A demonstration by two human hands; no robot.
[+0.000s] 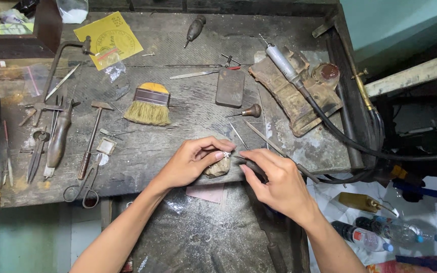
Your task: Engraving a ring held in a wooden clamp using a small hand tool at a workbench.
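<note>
My left hand (pixel 194 161) pinches a tiny metal piece (pixel 227 154) between thumb and fingertips, pressing it against a worn wooden bench peg (pixel 218 168) at the front edge of the workbench (pixel 142 151). My right hand (pixel 276 181) grips a dark-handled hand tool (pixel 253 166) whose tip touches the small piece. The two hands meet over the peg, fingers curled. Most of the tool's handle is hidden inside my right palm.
On the bench lie a brush (pixel 148 104), a small hammer (pixel 92 139), scissors (pixel 84 189), files, pliers, a dark flat stone (pixel 229 87) and a flex-shaft handpiece (pixel 284 64) with black hose. A yellow paper packet (pixel 108 39) lies at the back. Plastic bottles (pixel 375 233) lie on the floor.
</note>
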